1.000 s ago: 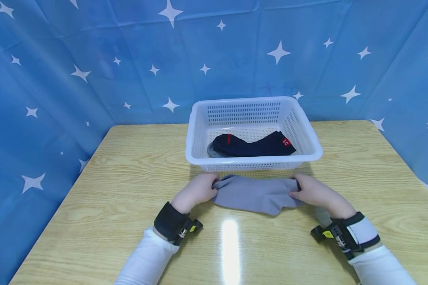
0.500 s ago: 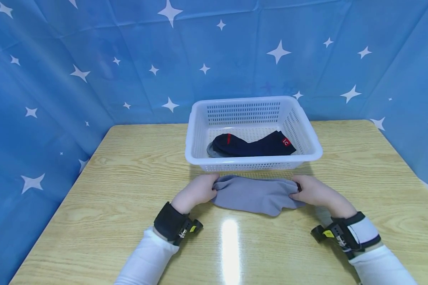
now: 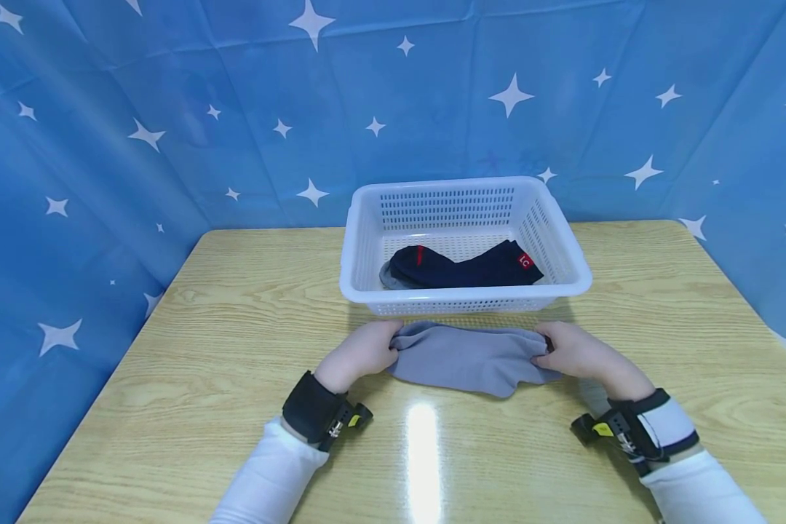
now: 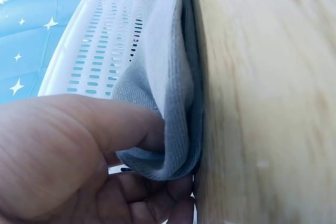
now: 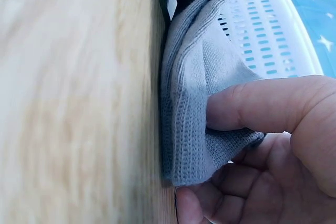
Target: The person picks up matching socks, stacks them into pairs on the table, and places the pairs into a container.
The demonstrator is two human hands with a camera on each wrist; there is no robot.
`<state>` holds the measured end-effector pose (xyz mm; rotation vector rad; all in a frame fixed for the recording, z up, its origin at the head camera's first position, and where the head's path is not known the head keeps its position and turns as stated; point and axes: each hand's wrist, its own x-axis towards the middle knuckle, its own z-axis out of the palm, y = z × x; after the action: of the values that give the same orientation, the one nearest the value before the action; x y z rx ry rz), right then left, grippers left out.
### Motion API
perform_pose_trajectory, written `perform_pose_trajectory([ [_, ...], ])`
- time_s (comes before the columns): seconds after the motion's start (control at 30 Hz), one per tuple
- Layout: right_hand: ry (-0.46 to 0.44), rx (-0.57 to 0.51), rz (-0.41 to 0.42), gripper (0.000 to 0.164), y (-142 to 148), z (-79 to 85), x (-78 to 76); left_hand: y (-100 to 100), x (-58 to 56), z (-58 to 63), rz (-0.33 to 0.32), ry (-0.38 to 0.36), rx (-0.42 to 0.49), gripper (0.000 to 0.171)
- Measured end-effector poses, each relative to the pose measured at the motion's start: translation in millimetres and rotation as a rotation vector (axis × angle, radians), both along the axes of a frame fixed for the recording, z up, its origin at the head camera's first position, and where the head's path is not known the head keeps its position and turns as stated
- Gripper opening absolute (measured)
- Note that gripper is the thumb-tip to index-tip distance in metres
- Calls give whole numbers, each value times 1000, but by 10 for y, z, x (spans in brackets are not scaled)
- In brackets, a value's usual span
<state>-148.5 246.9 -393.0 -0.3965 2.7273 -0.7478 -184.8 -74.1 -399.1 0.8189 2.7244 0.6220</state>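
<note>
A grey sock (image 3: 461,358) lies stretched sideways on the wooden table, just in front of the basket. My left hand (image 3: 362,351) pinches its left end; in the left wrist view the thumb presses on the grey knit (image 4: 176,93) with the other fingers curled beneath. At the opposite end my right hand (image 3: 579,354) grips the sock between thumb and fingers. Its ribbed edge (image 5: 189,140) shows close up in the right wrist view, folded in layers. Some fingers of both hands are hidden under the fabric in the head view.
Behind the sock stands a white perforated basket (image 3: 465,295). Inside it lie a dark navy sock (image 3: 468,269) with a red tag and a grey piece (image 3: 388,276) partly under it. A blue star-patterned cloth (image 3: 268,109) hangs behind the wooden table (image 3: 236,306).
Between one second and half a second ago, the sock's right end shifted very slightly under my right hand. Since then I see no clear movement.
</note>
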Motion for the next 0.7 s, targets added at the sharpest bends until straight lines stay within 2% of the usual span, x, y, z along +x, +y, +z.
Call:
perform_pose_trajectory([
  [0.23,7,-41,28,19,18,4,1,-4,9,39,-13,6,-7,20],
  [0.4,1,-93,54,28,33,18,3,-11,7,57,-28,34,-11,20],
  [0.7,38,-164,72,38,33,53,12,-26,16,107,-13,40,-21,20],
])
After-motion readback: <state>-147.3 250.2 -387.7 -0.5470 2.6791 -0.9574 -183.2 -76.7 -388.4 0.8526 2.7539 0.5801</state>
